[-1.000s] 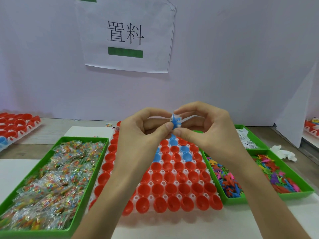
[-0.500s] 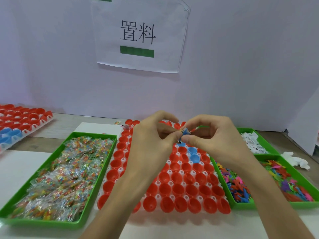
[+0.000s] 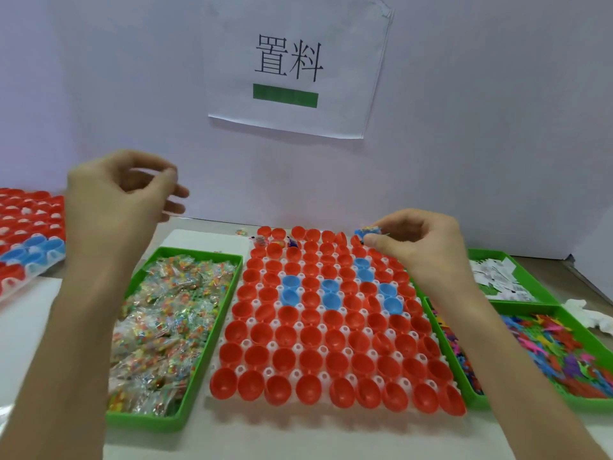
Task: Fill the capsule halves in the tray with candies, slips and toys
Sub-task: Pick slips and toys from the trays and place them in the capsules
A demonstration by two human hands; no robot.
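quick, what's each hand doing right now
left hand: loosely curled, holding nothing visible
right hand: pinching a small blue toy

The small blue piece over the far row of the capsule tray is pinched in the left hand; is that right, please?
Not quite: the right hand pinches the small blue piece over the far row of the capsule tray, as the head view shows; the left hand is raised, apart from it.

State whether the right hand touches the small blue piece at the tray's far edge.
Touching. The head view shows the right hand pinching the blue piece between thumb and forefinger.
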